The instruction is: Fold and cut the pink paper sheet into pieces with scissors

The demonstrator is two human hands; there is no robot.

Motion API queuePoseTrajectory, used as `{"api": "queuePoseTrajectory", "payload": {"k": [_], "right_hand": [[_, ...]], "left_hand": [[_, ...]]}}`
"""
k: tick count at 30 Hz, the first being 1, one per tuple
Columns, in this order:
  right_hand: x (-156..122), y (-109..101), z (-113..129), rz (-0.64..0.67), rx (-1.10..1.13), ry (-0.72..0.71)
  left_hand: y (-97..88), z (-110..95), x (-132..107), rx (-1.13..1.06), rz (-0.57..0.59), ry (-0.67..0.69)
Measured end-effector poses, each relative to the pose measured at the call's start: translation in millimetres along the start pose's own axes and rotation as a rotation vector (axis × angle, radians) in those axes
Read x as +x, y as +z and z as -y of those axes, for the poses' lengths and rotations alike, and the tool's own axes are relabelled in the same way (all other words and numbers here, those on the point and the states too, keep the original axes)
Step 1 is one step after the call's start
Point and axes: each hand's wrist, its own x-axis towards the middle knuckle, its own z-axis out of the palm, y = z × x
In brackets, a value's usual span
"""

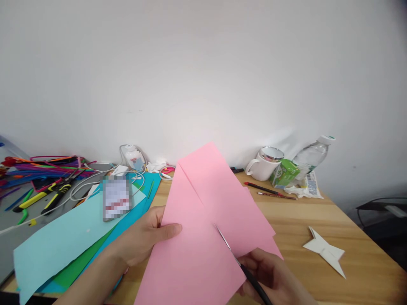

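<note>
A large folded pink paper sheet (pixel 203 220) is held up over the wooden table (pixel 318 220). My left hand (pixel 143 239) pinches its left edge, thumb on top. At the bottom right, my right hand (pixel 273 275) is closed round the black handles of scissors (pixel 237 260). Their metal blades run up into the pink paper along a cut line. Part of my right hand is hidden behind the sheet.
Light blue, teal and green paper sheets (pixel 63 241) lie at left, with pliers (pixel 47 197), colourful sticks and white cables behind. A white mug (pixel 263 165), green carton (pixel 284 173), water bottle (pixel 310 159) and pencils (pixel 267 190) stand at back right. A white folded paper star (pixel 327 252) lies at right.
</note>
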Motion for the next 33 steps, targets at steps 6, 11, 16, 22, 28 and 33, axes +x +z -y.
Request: {"api": "queuePoseTrajectory", "payload": {"k": [6, 11, 16, 22, 28, 33], "right_hand": [[1, 2, 1, -0.038, -0.005, 0.031], [0, -3, -7, 0.010, -0.042, -0.008], [0, -6, -11, 0.031, -0.030, -0.012], [2, -7, -11, 0.040, -0.044, -0.017], [1, -5, -9, 0.011, -0.039, -0.017], [0, 0, -11, -0.081, -0.002, -0.045]], "left_hand": [[1.6, 0, 0, 0.000, -0.011, 0.013], [1.0, 0, 1, -0.002, 0.007, 0.018], [0.7, 0, 0, -0.004, 0.009, 0.017], [1.4, 0, 2, -0.027, 0.022, 0.024], [1.1, 1, 2, -0.017, 0.027, 0.027], [3.7, -2, 2, -0.037, 0.040, 0.040]]}}
